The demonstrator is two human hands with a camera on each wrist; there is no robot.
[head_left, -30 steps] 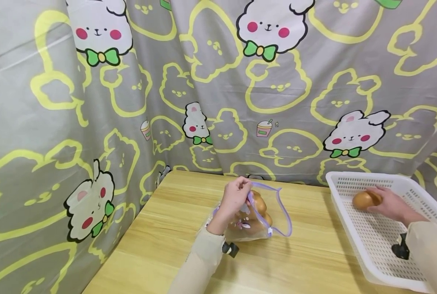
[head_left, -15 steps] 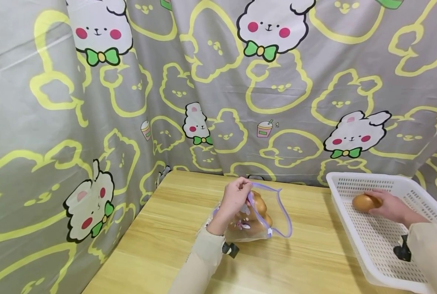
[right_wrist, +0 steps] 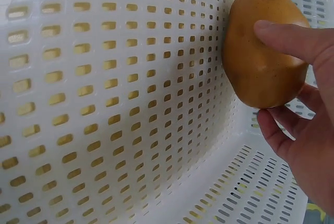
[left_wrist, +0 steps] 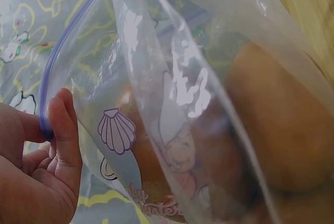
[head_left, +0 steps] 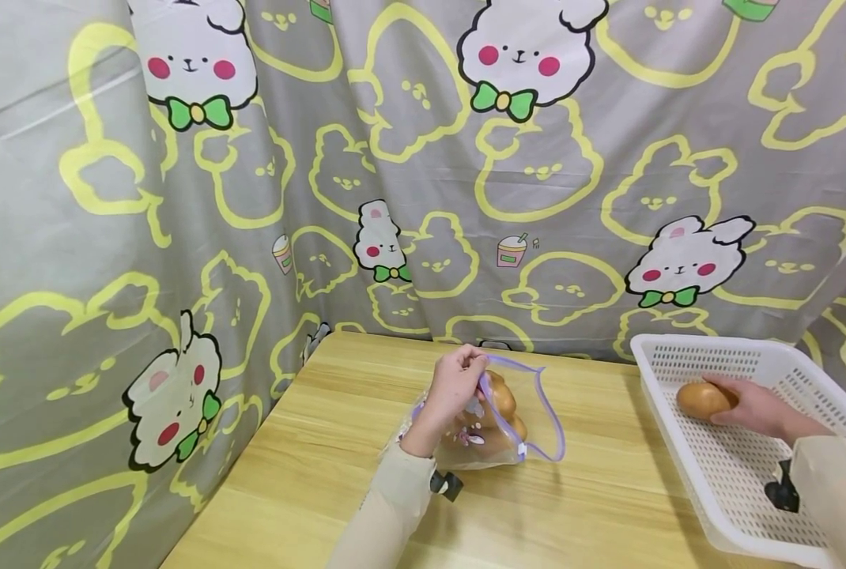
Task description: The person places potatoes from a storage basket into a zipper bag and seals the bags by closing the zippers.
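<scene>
My left hand pinches the purple zip edge of a clear plastic zip bag, fingers and thumb on either side of the rim. The bag lies with its mouth spread toward the right, printed with a shell and cartoon figures. Inside it show several brown potatoes, blurred through the plastic in the left wrist view. Over in the white basket, my right hand grips a smooth brown potato, thumb on one side and fingers on the other. Part of that potato is hidden by the hand.
The wooden table spans the space between bag and basket. The basket has perforated walls and a raised rim at the table's right. A grey patterned curtain hangs behind and along the left side.
My right hand and the potato have shifted slightly toward me and to the left within the basket. The left hand and the bag look unmoved.
</scene>
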